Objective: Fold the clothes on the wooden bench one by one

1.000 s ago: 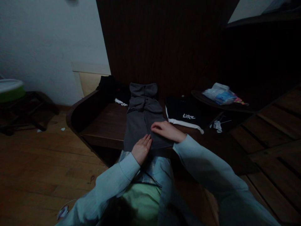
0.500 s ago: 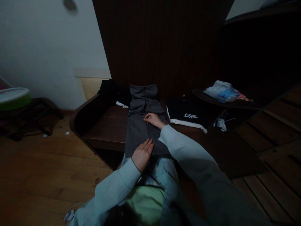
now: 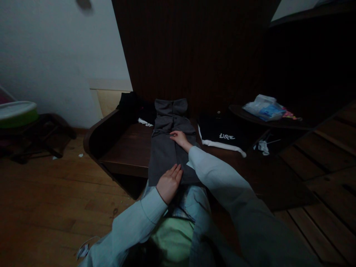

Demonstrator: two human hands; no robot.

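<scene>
A grey garment, perhaps trousers, lies lengthwise on the dark wooden bench, its near end by my lap. A line runs down its middle, and wrinkles cross its far half. Flat on the near part rests my left hand, fingers stretched out and close together. Farther up, my right hand pinches the cloth near the middle line, thumb against the fingers. To the right lies a folded black garment with white lettering and a white edge.
Dark clothing is heaped at the bench's far left corner. A plastic package sits on a small rounded shelf at right, with crumpled white scraps below. A green-sided tub stands on a low stool at far left.
My right hand has slid slightly farther up the grey garment, away from me. My left hand stays in place. The view has shifted a little.
</scene>
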